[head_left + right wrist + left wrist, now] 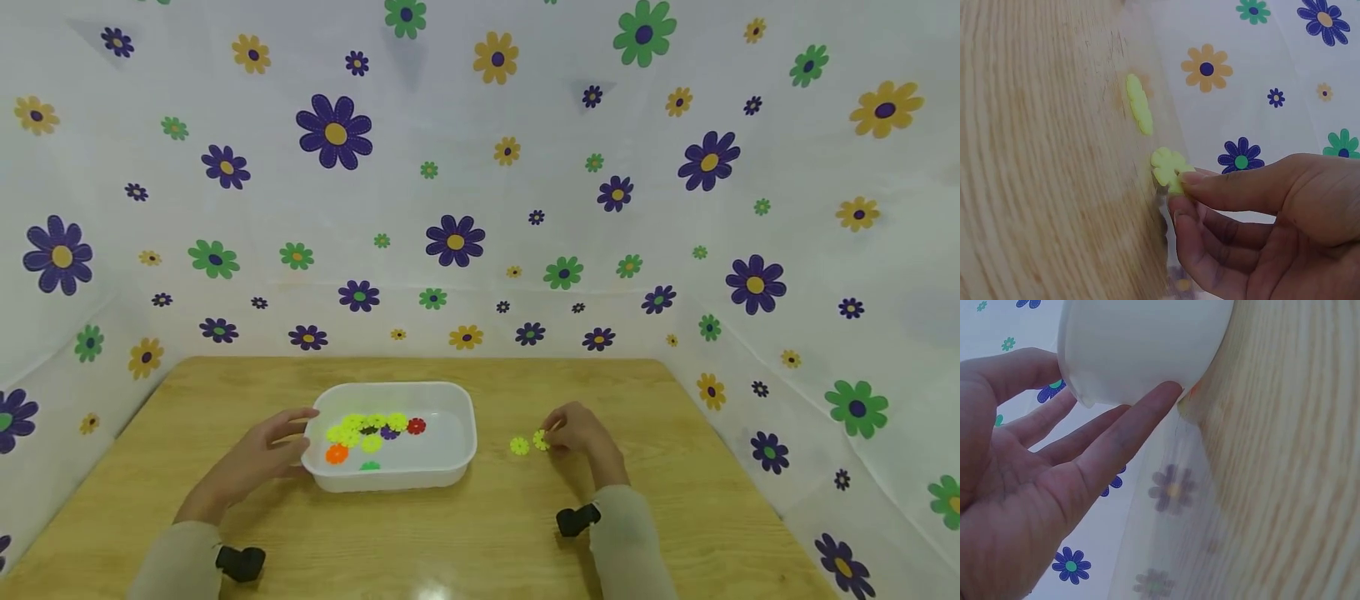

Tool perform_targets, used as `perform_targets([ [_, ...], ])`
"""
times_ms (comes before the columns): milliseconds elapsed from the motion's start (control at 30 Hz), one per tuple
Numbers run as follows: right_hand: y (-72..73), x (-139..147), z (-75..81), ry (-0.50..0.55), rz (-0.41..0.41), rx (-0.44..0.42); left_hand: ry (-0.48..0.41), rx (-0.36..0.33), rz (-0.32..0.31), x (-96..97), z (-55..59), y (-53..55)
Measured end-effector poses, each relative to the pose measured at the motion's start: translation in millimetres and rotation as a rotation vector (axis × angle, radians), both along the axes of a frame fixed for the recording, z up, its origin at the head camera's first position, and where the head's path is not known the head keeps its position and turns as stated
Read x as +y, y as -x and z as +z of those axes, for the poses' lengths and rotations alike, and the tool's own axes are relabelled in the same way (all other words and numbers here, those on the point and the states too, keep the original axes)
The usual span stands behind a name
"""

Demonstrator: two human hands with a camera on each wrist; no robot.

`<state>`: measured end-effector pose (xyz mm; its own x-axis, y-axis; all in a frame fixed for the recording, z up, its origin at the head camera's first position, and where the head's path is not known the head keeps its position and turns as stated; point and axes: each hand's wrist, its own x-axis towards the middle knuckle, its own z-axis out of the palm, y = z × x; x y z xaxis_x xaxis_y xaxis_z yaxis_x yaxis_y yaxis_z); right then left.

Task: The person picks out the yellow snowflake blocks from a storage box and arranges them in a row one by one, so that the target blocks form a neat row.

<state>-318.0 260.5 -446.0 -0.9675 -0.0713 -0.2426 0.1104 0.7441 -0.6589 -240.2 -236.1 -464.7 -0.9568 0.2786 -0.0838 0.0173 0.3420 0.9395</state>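
Note:
A white plastic tub (390,480) stands on the wooden table, holding several flower-shaped plastic discs, among them an orange disc (337,454) and a red disc (416,426). Against the tub's left end, my left hand (264,454) rests with fairly straight fingers; the wall (1147,350) is beside them in the left wrist view. Right of the tub, my right hand (577,431) pinches a yellow flower-shaped disc (1165,167) between thumb and fingertips. Another yellow flower-shaped disc (519,446) is on the table just left of that hand.
The wooden table (420,542) extends around the tub and toward me. White sheeting with printed flowers (480,192) closes off the back and both sides. A black wrist camera (242,564) sits on the left sleeve, and another black wrist camera (576,521) on the right.

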Motion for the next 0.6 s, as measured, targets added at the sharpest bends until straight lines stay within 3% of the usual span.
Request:
perform_targets([
  [600, 1.5, 7.0, -7.2, 0.028, 0.001, 0.005, -0.002, -0.002, -0.01, 0.1, 1.4, 1.1],
])
